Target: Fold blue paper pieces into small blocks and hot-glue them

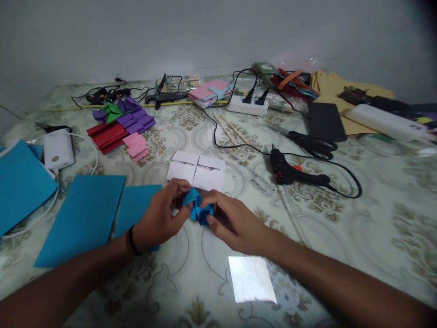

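Between my two hands is a small piece of folded blue paper [199, 210], with several creased flaps standing up. My left hand [164, 209], with a dark band at its wrist, pinches the left side of it. On the right side, my right hand [235, 218] grips it between thumb and fingers. Just beyond it lie folded white papers [195, 167], set close together. A white square [251, 279] lies on the table nearer to me. Blue sheets [83, 214] are spread to the left, one partly under my left forearm.
A black glue gun [297, 171] with its cord lies at the right, near black scissors [312, 141]. Behind is a white power strip [248, 105]. Folded red papers [106, 135] and purple papers [135, 120] lie back left. A white power bank [58, 148] sits far left.
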`<state>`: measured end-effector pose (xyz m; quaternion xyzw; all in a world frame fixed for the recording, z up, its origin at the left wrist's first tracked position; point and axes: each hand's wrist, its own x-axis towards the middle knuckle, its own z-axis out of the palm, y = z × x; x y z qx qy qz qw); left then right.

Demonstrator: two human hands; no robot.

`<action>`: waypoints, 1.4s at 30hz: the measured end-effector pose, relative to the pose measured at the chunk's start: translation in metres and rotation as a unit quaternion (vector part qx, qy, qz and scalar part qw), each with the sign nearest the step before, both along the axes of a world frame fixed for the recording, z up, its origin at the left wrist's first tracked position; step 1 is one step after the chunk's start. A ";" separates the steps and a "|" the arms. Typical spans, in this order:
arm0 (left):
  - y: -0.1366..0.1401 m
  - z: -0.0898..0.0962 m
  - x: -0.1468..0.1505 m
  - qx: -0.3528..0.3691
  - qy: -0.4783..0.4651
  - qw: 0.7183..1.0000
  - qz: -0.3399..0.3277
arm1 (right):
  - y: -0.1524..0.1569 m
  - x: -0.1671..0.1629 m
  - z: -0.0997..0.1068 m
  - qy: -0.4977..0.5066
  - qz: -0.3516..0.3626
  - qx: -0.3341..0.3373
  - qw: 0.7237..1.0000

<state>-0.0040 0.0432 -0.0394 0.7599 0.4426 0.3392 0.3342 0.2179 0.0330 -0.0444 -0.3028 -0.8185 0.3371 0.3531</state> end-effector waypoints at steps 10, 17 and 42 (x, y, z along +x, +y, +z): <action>0.001 0.000 0.000 -0.036 -0.033 0.999 0.005 | 0.002 -0.003 -0.001 0.000 0.005 0.044 0.999; 0.001 0.000 0.000 -0.021 -0.044 0.999 0.007 | 0.001 -0.004 -0.002 -0.013 0.000 0.068 0.998; 0.000 0.000 -0.007 0.002 0.021 0.999 -0.035 | -0.002 -0.002 -0.001 -0.040 0.010 0.075 0.996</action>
